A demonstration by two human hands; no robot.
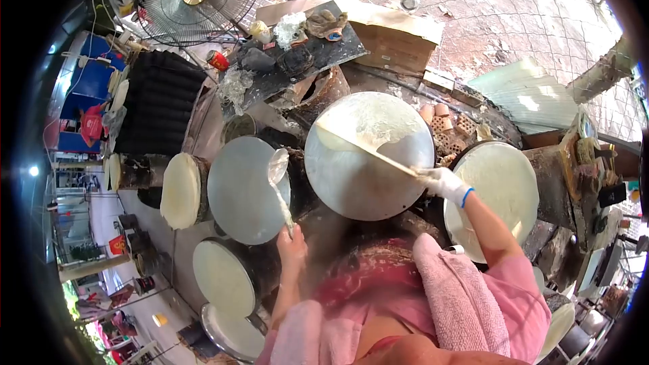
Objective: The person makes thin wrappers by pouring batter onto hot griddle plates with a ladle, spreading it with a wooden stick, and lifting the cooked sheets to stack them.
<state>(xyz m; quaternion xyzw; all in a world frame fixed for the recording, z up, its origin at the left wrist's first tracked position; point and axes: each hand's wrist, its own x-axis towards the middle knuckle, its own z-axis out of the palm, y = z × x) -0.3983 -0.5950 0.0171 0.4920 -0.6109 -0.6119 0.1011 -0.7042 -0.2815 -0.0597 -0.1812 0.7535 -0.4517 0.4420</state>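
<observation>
One ladle (pixel 275 177) partly within, mostly beyond the left fingers (pixel 292 238)

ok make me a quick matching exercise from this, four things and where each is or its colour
1. ladle
2. long stick
3. towel
4. glove cuff

A. blue
B. held in the gloved right hand
C. draped over the shoulder
D. held in the bare left hand

Pairs: 1-D, 2-B, 3-C, 4-A
</observation>
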